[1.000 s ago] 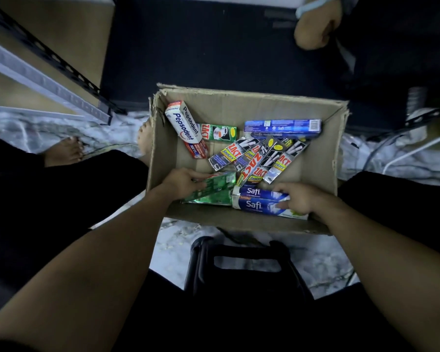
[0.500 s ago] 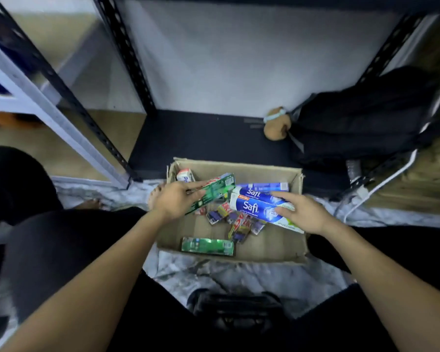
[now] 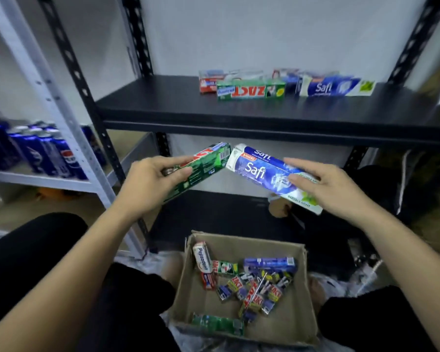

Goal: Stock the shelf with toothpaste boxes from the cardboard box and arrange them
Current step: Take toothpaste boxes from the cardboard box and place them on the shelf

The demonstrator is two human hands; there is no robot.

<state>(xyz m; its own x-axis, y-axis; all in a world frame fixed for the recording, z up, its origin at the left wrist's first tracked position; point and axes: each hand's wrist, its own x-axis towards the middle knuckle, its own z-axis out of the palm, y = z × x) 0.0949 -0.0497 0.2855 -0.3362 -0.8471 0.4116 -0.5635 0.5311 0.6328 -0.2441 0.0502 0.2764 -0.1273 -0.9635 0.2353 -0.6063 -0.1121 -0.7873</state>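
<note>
Green Zact box (image 3: 201,168) gripped by left hand (image 3: 148,184), Safi boxes (image 3: 264,174) by right hand (image 3: 333,186), both held above cardboard box (image 3: 188,295).

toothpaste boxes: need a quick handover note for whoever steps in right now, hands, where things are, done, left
Left hand grips one green box, raised in front of the shelf.
Right hand holds blue boxes, apparently two together, at the same height.
Done: a few boxes lie on the shelf, including a green Zact box and a blue Safi box.
Left: place the held boxes, empty the cardboard box on the floor, where many loose boxes lie, tidy the row.
</note>
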